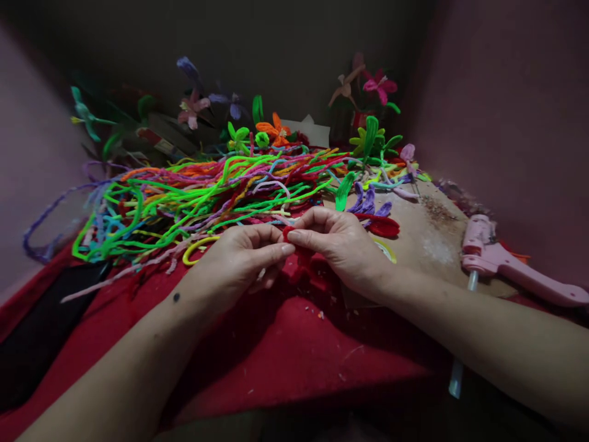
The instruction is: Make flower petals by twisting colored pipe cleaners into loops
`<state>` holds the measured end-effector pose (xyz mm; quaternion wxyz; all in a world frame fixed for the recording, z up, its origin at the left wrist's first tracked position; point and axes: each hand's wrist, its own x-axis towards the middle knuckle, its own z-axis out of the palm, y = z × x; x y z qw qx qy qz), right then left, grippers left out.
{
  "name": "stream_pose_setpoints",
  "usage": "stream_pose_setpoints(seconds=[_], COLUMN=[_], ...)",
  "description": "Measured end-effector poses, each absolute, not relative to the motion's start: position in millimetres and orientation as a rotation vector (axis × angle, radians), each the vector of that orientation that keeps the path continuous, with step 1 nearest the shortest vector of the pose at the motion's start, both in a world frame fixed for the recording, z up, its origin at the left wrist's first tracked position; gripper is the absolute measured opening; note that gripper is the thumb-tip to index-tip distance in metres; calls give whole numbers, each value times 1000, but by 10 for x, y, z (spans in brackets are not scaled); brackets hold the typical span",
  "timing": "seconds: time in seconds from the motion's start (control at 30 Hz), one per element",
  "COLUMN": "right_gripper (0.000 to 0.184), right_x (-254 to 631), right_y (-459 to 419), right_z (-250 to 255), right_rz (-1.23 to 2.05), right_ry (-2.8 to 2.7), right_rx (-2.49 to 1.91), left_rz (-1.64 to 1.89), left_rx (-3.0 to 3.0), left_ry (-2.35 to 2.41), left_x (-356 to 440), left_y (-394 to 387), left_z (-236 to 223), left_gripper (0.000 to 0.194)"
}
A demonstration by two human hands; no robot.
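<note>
My left hand (239, 258) and my right hand (338, 242) meet over a red cloth (285, 350), both pinched on a red pipe cleaner piece (304, 255) that is bent into loops. Thumbs and forefingers press together at its top end. Just beyond the hands lies a wide heap of pipe cleaners (202, 196) in green, orange, purple and pink. A finished red petal (384, 227) and purple petals (368, 202) lie right of my right hand.
A pink glue gun (501, 261) rests on a brown board (432, 239) at the right. Finished pipe-cleaner flowers (276, 130) stand at the back, with more (380, 86) by the far wall. Dark walls close in on both sides.
</note>
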<state>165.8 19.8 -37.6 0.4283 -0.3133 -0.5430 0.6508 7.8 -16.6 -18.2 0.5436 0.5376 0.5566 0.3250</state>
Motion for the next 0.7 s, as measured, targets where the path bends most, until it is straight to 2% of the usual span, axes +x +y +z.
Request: stream_pose_setpoints(seconds=[0.17,0.37,0.57,0.7], right_gripper=[9,20,18,19], right_x=[1673,1684,1674,1682], right_y=[192,186,190,191], right_z=[-379,-438,-413,-394], right_rz=[1637,1627,1763,1740], right_ry=[-1408,-1556,-1476,-1512], right_rx=[-816,-921,-893,-891], left_rz=[867,959,952,962], left_rx=[1205,1200,1403,1503], left_ry=[1287,1319,1421,1470], left_x=[80,57,83,74], left_y=[-151,-135,-163,-180], left_z=[-209,-171,-147,-125], left_gripper=[14,13,10,12])
